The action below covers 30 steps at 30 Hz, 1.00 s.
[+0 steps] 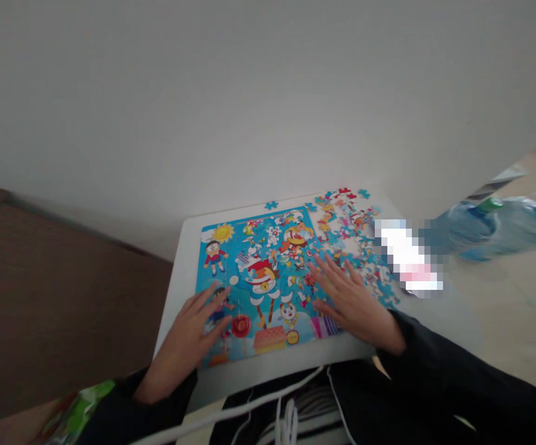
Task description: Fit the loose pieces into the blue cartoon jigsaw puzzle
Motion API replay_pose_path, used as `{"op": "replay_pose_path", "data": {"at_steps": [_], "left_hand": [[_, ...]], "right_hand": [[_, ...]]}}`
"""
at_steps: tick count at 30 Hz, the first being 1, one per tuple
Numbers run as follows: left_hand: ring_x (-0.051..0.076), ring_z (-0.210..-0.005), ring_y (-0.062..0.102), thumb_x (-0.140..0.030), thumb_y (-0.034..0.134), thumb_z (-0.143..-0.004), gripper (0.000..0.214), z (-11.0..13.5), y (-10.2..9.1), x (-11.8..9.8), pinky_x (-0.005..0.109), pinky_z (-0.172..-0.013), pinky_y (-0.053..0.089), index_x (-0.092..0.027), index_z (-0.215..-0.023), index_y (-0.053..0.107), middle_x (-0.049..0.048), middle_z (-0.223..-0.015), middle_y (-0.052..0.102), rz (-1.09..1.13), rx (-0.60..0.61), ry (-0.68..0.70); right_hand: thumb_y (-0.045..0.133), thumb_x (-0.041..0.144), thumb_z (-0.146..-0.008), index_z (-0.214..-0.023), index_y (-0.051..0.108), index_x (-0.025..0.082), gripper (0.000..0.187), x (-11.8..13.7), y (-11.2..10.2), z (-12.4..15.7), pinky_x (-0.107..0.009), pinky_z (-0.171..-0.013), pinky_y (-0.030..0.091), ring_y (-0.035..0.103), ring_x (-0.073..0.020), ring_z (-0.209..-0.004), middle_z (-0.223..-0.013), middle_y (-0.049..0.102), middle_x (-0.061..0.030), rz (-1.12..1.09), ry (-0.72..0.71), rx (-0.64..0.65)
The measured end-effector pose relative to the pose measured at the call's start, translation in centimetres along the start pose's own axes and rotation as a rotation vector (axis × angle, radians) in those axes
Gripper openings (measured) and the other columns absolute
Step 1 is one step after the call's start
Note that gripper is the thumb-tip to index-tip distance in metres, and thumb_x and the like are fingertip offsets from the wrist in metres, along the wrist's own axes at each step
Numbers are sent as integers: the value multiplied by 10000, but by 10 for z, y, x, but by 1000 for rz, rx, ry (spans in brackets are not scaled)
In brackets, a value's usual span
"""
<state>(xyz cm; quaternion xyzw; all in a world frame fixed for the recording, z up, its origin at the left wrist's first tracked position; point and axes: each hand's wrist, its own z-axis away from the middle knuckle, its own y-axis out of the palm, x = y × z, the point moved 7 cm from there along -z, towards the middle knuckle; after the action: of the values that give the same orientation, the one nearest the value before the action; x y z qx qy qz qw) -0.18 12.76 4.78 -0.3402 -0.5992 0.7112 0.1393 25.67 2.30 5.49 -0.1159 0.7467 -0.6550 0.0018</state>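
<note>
Both grips are apart: my left hand [194, 326] and right hand [348, 301] spread palm-down over one puzzle [263, 285], nearer the worktop's [182, 272] left edge. Countless loose pieces [359, 219] crowd its far right corner.

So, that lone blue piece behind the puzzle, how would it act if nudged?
The blue puzzle piece looks small and thin, so probably light. Lying flat, it would likely slide on the white tabletop rather than roll. Being apart from the other pieces, it should move alone.

The left hand [194, 326] and right hand [352, 303] are palm down, hands apart, fingers [327, 275] outstretched.
</note>
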Motion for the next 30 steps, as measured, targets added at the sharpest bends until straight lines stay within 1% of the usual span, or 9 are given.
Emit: {"op": "replay_pose_path", "data": {"at_steps": [2, 5, 9, 13, 18, 21, 25, 27, 30], "left_hand": [[255, -1253, 407, -453, 402, -886, 429, 8, 12, -33, 453, -1007, 377, -307, -1283, 469, 47, -1363, 456, -26, 79, 167], [247, -1264, 393, -363, 413, -902, 415, 16, 36, -77, 461, -1001, 384, -347, -1317, 405, 36, -1395, 413, -73, 212, 336], [293, -1312, 310, -337, 465, -888, 420, 14, 57, -108, 523, -991, 366, -374, -1303, 409, 21, -1424, 369, -142, 280, 416], [311, -1303, 322, -341, 442, -901, 405, 2, 55, -102, 562, -986, 343, -358, -1304, 414, 39, -1414, 384, -226, 234, 342], [333, -1272, 364, -376, 448, -892, 424, -13, 40, -95, 535, -965, 374, -276, -1305, 436, 90, -1403, 394, -330, 170, 281], [319, -1270, 372, -356, 497, -873, 457, -20, 35, -116, 513, -979, 366, -286, -1316, 411, 96, -1402, 393, -315, 215, 383], [281, -1321, 295, -289, 492, -884, 496, -23, 40, -152, 499, -1021, 316, -377, -1343, 325, 30, -1426, 363, -206, 273, 612], [291, -1336, 261, -287, 499, -881, 518, -25, 48, -154, 526, -1026, 290, -393, -1349, 304, 36, -1443, 333, -186, 297, 642], [316, -1346, 220, -293, 517, -872, 533, -28, 58, -139, 558, -1031, 254, -395, -1350, 303, 50, -1461, 292, -205, 318, 610]], "right_hand": [[266, 415, -930, -1344, 407, 167, 503, -33, -21, -12, -492, -1034, 297, 435, -241, -1230, -1332, 489, -87, -18, 32, 24], [305, 378, -919, -1199, 574, 216, 420, -95, -41, -43, -381, -871, 451, 586, -222, -1031, -1148, 635, -62, -16, 188, 46], [357, 372, -898, -1139, 619, 217, 389, -141, -26, -96, -324, -784, 456, 612, -205, -929, -1069, 666, -65, 0, 224, 183], [484, 444, -834, -1094, 642, 214, 381, -148, -4, -123, -306, -800, 438, 589, -201, -961, -1097, 649, -66, -6, 164, 233], [582, 515, -739, -1064, 646, 194, 461, -151, 8, -120, -308, -813, 435, 558, -220, -1011, -1126, 614, -93, 0, 154, 250], [589, 461, -747, -1067, 641, 180, 429, -154, 9, -119, -297, -824, 432, 551, -213, -1020, -1122, 609, -99, 1, 150, 258], [576, 464, -755, -1057, 644, 174, 424, -150, 9, -122, -306, -824, 433, 558, -222, -1009, -1096, 622, -103, 6, 155, 265], [554, 470, -767, -1059, 642, 163, 433, -147, 8, -124, -326, -815, 435, 563, -239, -1001, -1078, 627, -120, 17, 175, 255], [558, 429, -766, -1042, 642, 158, 396, -144, 8, -125, -345, -789, 438, 573, -258, -980, -1053, 635, -135, 34, 216, 240]]}}
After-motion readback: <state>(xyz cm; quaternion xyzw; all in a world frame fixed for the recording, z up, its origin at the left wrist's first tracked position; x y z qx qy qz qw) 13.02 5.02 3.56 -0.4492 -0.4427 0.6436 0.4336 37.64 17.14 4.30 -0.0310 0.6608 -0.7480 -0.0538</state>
